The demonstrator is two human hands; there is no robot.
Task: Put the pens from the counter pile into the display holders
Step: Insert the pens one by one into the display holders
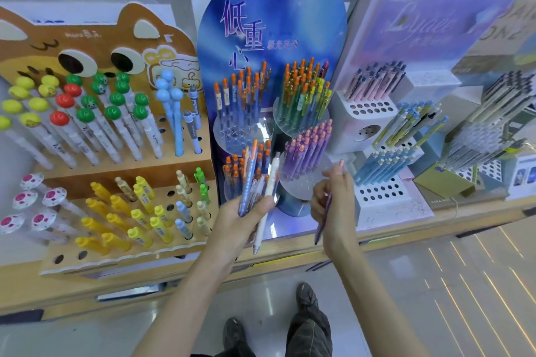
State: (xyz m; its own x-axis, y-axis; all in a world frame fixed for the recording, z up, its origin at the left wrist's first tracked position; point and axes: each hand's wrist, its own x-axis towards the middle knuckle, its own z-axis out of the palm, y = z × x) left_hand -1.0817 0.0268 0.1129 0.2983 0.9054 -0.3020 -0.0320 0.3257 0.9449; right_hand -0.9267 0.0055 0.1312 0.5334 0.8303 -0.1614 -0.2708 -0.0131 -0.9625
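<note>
Pens (253, 180) in a mixed bunch fill the left hand (240, 217). Its fingers and thumb curl round the barrels, and the caps point to twelve o'clock. One white pen (268, 191) in that bunch hangs lower than the others, with its tip at six o'clock from the fist, above the counter (406, 226) edge.

At three o'clock from the left hand, and apart from it, is the right hand (333, 206). It pinches a single purple pen (322, 224) between thumb and fingers, pink end at twelve o'clock and tip at six.

Both hands are in front of the blue stand (272, 23), which has four clear round holders. The right hand is just at three o'clock of the lower right holder (303, 187), where several holes are bare. More purple pens with orange caps (307, 148) stand at that holder's twelve o'clock side. The upper two holders carry blue and yellow-green pens with orange caps.

At nine o'clock from the blue stand is a brown cat-shaped display (95, 38), with ball-topped pens above and yellow ones below. At three o'clock from it stands a white block holder (377, 200) with blue pens leaning toward one o'clock.

Two dark shoes (307, 297) are on the floor at six o'clock.
</note>
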